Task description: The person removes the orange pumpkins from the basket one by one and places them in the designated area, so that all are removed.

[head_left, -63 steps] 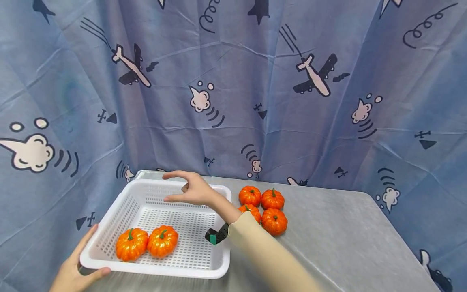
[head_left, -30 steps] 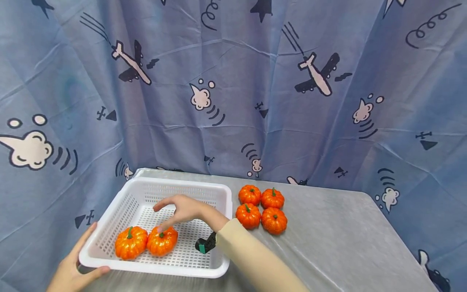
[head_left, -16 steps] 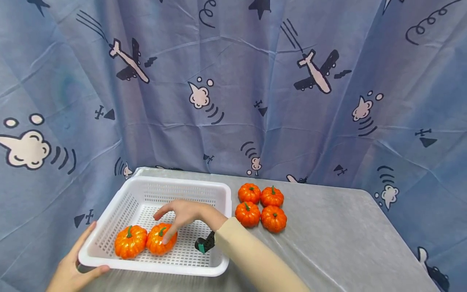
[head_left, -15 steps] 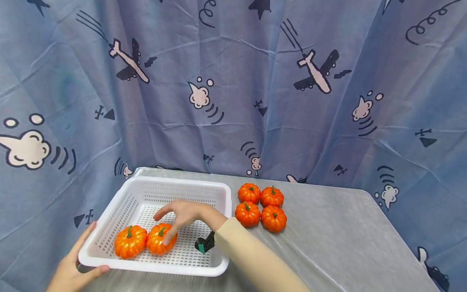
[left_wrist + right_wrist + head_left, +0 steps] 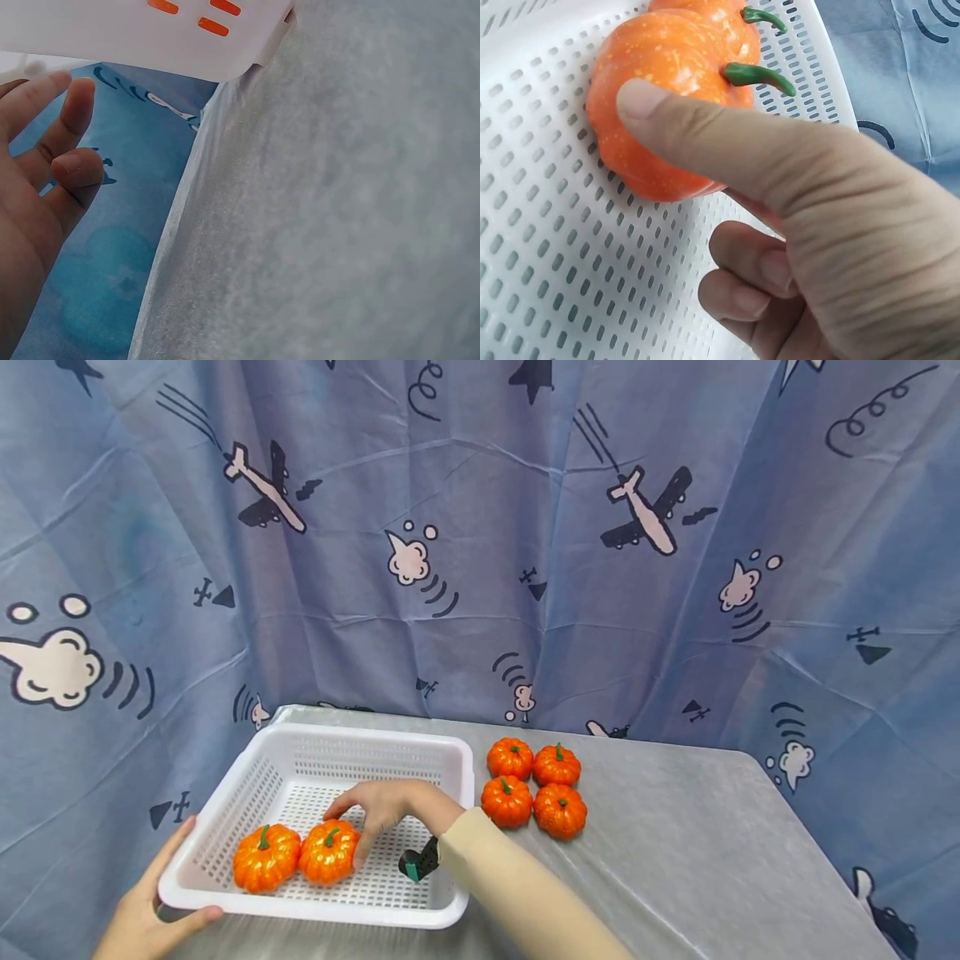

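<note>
In the head view a white perforated plastic basket (image 5: pixel 322 916) holds two glossy orange toy pumpkins with green stems. My right hand (image 5: pixel 384 806) reaches into it and grips the right-hand pumpkin (image 5: pixel 327 855) between thumb and index finger. The right wrist view shows the thumb (image 5: pixel 697 131) across that pumpkin's side, the other fingers curled below. Beside it, on the left, sits the second pumpkin (image 5: pixel 266 860). My left hand (image 5: pixel 146 906) holds the basket's near left corner, thumb along the front rim. In the left wrist view its remaining fingers bend under the basket wall (image 5: pixel 127 34).
Several more orange pumpkins (image 5: pixel 534 789) stand clustered on the grey-covered table (image 5: pixel 675 852), just right of the basket. A blue curtain (image 5: pixel 480 568) with airplane prints hangs behind and at both sides. A black wrist device (image 5: pixel 418 860) sits under the right forearm.
The right hand came down and left from above the basket to the right-hand pumpkin, and its thumb and fingers closed around it. The left hand has stayed at the corner.
</note>
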{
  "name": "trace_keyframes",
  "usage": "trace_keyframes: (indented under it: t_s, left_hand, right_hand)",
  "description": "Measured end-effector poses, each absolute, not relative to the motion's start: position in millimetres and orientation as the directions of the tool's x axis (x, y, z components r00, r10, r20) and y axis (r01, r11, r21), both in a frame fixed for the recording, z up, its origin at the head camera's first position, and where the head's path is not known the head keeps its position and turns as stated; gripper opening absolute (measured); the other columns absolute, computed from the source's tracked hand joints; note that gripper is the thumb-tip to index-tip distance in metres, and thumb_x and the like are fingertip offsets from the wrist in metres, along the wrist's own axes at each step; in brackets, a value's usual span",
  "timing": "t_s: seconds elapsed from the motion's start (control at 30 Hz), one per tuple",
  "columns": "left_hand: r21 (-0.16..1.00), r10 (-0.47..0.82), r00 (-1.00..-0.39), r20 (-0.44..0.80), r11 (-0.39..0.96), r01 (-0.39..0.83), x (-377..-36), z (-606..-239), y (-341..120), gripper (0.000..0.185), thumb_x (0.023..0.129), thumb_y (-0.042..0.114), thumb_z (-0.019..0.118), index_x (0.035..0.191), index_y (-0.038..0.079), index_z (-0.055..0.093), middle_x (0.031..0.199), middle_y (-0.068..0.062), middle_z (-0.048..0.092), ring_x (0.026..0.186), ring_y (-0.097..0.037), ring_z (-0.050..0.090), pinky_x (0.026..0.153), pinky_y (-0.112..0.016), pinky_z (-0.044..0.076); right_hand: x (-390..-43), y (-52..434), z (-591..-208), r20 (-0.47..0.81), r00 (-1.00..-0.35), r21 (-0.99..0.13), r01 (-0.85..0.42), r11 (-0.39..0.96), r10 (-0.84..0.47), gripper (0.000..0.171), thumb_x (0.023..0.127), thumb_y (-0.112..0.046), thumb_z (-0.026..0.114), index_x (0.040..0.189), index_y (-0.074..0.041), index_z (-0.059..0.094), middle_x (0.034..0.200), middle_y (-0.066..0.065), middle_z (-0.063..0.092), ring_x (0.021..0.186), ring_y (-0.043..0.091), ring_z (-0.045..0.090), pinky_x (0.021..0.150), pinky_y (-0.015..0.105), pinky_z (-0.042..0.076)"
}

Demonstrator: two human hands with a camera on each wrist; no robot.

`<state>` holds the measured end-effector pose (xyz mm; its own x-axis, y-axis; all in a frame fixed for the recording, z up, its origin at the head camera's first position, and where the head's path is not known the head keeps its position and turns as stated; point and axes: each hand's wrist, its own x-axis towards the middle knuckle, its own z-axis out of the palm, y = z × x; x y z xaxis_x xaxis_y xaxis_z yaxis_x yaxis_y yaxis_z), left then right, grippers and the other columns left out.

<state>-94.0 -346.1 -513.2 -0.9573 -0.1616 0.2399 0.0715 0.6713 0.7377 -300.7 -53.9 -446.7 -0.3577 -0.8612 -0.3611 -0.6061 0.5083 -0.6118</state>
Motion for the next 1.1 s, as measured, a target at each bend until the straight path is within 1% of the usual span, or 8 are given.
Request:
trace_keyframes:
  t_s: [0.37, 0.63, 0.7, 0.8, 0.87, 0.93, 1.03, 1.1]
  left_hand:
    - [0.730, -0.147, -0.952, 0.269, 0.676, 0.102, -96, -517, -348, 0.123, 0.073, 0.010, 0.096, 0.171, 0.024, 0.022, 0.125, 0.050, 0.033, 0.097, 0.011, 0.051, 0.075, -0.010, 0.039]
    - [0.722, -0.161, -0.967, 0.196, 0.691, 0.031, -97, -517, -351, 0.122, 0.078, 0.019, 0.095, 0.172, 0.026, 0.017, 0.125, 0.047, 0.033, 0.096, 0.010, 0.050, 0.074, -0.018, 0.044]
    - [0.720, -0.166, -0.969, 0.180, 0.694, 0.015, -98, -516, -351, 0.122, 0.079, 0.020, 0.095, 0.172, 0.025, 0.016, 0.130, 0.036, 0.043, 0.096, 0.010, 0.050, 0.074, -0.018, 0.045]
    - [0.717, -0.168, -0.971, 0.168, 0.698, 0.003, -97, -514, -350, 0.123, 0.079, 0.020, 0.095, 0.173, 0.024, 0.015, 0.138, 0.003, 0.060, 0.095, 0.011, 0.050, 0.074, -0.018, 0.044]
    - [0.713, -0.168, -0.971, 0.169, 0.701, 0.002, -97, -512, -349, 0.124, 0.078, 0.019, 0.095, 0.172, 0.022, 0.015, 0.140, -0.021, 0.059, 0.095, 0.011, 0.049, 0.074, -0.018, 0.043]
    - [0.716, -0.164, -0.971, 0.174, 0.698, 0.011, -97, -511, -348, 0.124, 0.078, 0.017, 0.095, 0.172, 0.021, 0.015, 0.142, -0.033, 0.055, 0.095, 0.011, 0.049, 0.074, -0.017, 0.042]
    - [0.716, -0.167, -0.968, 0.189, 0.698, 0.019, -96, -511, -347, 0.124, 0.077, 0.016, 0.095, 0.172, 0.020, 0.016, 0.141, -0.028, 0.058, 0.095, 0.011, 0.049, 0.074, -0.016, 0.042]
    - [0.716, -0.167, -0.963, 0.210, 0.697, 0.035, -96, -511, -347, 0.123, 0.076, 0.016, 0.095, 0.172, 0.021, 0.018, 0.140, -0.001, 0.063, 0.096, 0.011, 0.049, 0.074, -0.016, 0.042]
  right_hand:
    - [-302, -56, -448, -0.333, -0.347, -0.621, -0.619, 0.481, -0.877, 0.075, 0.078, -0.019, 0.096, 0.146, -0.017, 0.064, 0.142, -0.009, 0.065, 0.131, 0.004, 0.055, 0.113, 0.022, 0.040]
    - [-299, -55, -445, -0.333, -0.385, -0.618, -0.600, 0.507, -0.861, 0.067, 0.076, -0.023, 0.098, 0.136, -0.020, 0.069, 0.133, -0.011, 0.067, 0.126, 0.004, 0.057, 0.110, 0.024, 0.042]
    - [-299, -55, -445, -0.329, -0.385, -0.624, -0.597, 0.504, -0.862, 0.065, 0.077, -0.023, 0.097, 0.135, -0.019, 0.070, 0.133, -0.009, 0.068, 0.125, 0.004, 0.057, 0.110, 0.024, 0.043]
    - [-299, -55, -444, -0.320, -0.390, -0.621, -0.603, 0.501, -0.864, 0.062, 0.077, -0.025, 0.097, 0.133, -0.019, 0.070, 0.132, -0.010, 0.068, 0.122, 0.002, 0.058, 0.109, 0.023, 0.044]
    - [-299, -55, -443, -0.308, -0.396, -0.612, -0.614, 0.499, -0.865, 0.061, 0.078, -0.028, 0.096, 0.133, -0.019, 0.071, 0.131, -0.010, 0.069, 0.121, 0.001, 0.059, 0.108, 0.023, 0.044]
    - [-299, -55, -441, -0.292, -0.400, -0.593, -0.637, 0.493, -0.869, 0.060, 0.079, -0.031, 0.095, 0.133, -0.019, 0.072, 0.130, -0.010, 0.069, 0.120, 0.002, 0.059, 0.106, 0.022, 0.045]
    - [-299, -55, -437, -0.263, -0.401, -0.565, -0.674, 0.477, -0.877, 0.059, 0.082, -0.035, 0.092, 0.134, -0.016, 0.072, 0.130, -0.008, 0.071, 0.120, 0.003, 0.061, 0.106, 0.020, 0.045]
    - [-300, -55, -434, -0.238, -0.408, -0.540, -0.699, 0.469, -0.882, 0.060, 0.083, -0.038, 0.091, 0.135, -0.015, 0.072, 0.131, -0.007, 0.072, 0.121, 0.003, 0.062, 0.105, 0.020, 0.045]
